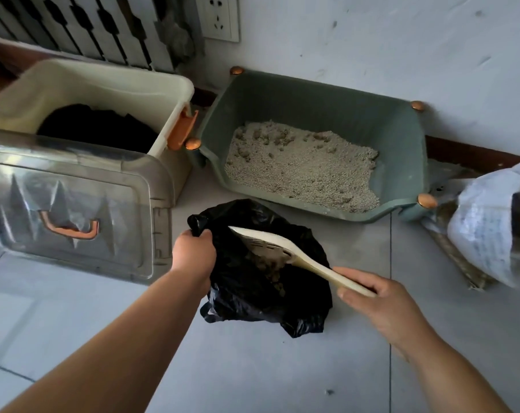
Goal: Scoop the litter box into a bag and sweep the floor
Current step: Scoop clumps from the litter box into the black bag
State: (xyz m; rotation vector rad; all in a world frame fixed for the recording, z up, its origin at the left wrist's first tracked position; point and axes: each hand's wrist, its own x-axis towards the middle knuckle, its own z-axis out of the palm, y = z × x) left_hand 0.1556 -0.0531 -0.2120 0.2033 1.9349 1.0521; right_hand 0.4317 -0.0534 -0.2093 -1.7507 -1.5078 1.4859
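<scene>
A green litter box (407, 135) with copper corner knobs stands against the wall, holding grey litter (300, 165) with several clumps at its far side. In front of it a black plastic bag (252, 293) lies open on the tiled floor. My left hand (193, 254) grips the bag's rim at its left edge. My right hand (380, 296) holds the handle of a cream slotted scoop (270, 242), whose blade is tilted over the bag's opening. Brownish clumps show inside the bag under the scoop.
A cream storage bin (109, 84) with a dark item inside stands left of the litter box. Its clear lid (68, 204) with an orange handle leans in front. A white woven sack (491, 222) lies at the right. A wall socket (220, 16) is above.
</scene>
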